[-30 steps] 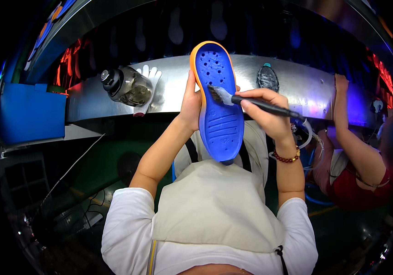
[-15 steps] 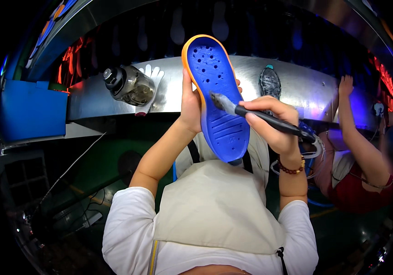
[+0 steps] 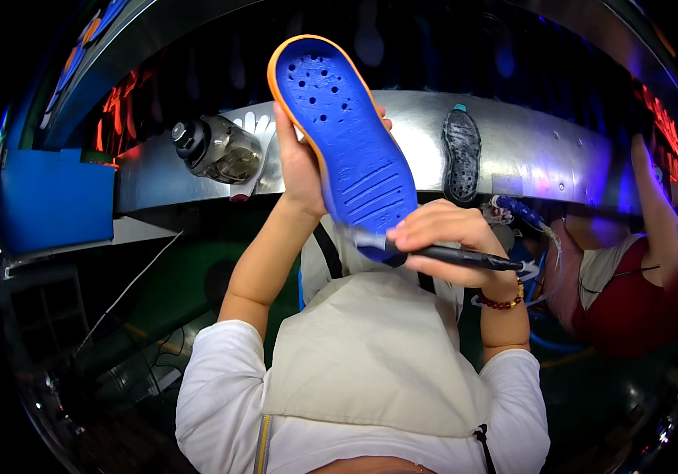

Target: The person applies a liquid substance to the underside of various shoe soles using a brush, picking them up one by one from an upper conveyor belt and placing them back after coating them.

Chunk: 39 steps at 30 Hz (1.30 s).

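Note:
A blue shoe sole (image 3: pixel 355 150) with an orange rim is held up over my lap, its hollow, hole-dotted side toward me. My left hand (image 3: pixel 302 170) grips it, palm along the left edge and fingertips showing past the right edge. In my right hand (image 3: pixel 453 237) is a brush (image 3: pixel 465 257) with a black handle, a tube or cord trailing from its end. The brush tip, blurred by motion, is at the sole's near end, by its lower left edge; whether it touches is unclear.
A metal bench (image 3: pixel 529 150) runs across ahead. On it stand a dark-lidded clear bottle (image 3: pixel 224 150) beside a white glove (image 3: pixel 256 125), and a dark sole (image 3: pixel 461 154). A blue box (image 3: pixel 54 197) sits at left. A co-worker's arm (image 3: pixel 659 205) reaches in at right.
The sole has shifted up and left and tilted more. The brush has moved from the sole's middle down to its near end. The co-worker's arm at right has moved outward.

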Motion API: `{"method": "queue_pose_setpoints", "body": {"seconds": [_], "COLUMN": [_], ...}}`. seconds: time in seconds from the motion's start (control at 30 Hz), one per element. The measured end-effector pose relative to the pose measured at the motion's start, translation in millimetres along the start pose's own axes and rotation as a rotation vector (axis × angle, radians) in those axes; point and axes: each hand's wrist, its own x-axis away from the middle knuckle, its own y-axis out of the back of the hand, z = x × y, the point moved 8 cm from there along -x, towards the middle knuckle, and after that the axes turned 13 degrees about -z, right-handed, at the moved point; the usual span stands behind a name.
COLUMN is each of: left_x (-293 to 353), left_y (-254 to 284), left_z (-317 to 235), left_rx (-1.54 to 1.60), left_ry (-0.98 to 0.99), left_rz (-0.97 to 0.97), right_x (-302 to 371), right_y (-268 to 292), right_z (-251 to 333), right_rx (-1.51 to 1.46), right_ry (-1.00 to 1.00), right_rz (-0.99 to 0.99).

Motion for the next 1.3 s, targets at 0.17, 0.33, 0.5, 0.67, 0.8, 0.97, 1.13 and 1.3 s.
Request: {"method": "queue_pose_setpoints", "body": {"seconds": [0.17, 0.33, 0.5, 0.67, 0.8, 0.97, 1.13, 1.3], "left_x": [-3.5, -0.4, 24.7, 21.9, 20.3, 15.1, 15.1, 9.3], "left_y": [-2.0, -14.1, -11.2, -15.3, -11.7, -14.1, -12.8, -18.9], "left_z": [-11.0, -15.8, 8.0, 17.6, 16.2, 12.1, 9.6, 9.4], "left_rx": [-0.056, 0.059, 0.147, 0.16, 0.151, 0.128, 0.13, 0.127], "left_ry": [-0.046, -0.012, 0.003, 0.045, 0.06, 0.034, 0.047, 0.056], "left_rz": [0.014, 0.064, 0.074, 0.152, 0.15, 0.126, 0.142, 0.157], "right_x": [10.2, 18.8, 11.7, 9.5, 7.2, 2.6, -2.4, -3.8], "right_y": [26.3, 23.1, 14.3, 1.8, 6.2, 10.3, 10.5, 5.6], "right_z": [-28.9, -51.7, -52.4, -25.8, -22.7, -27.6, -14.0, -15.0], "right_rx": [-0.377, -0.398, -0.802, -0.364, -0.432, -0.279, -0.492, -0.234], "right_ry": [-0.206, -0.312, -0.402, -0.298, -0.302, -0.319, -0.275, -0.26], "right_rz": [-0.158, -0.305, -0.52, -0.43, -0.296, -0.382, -0.262, -0.268]}}
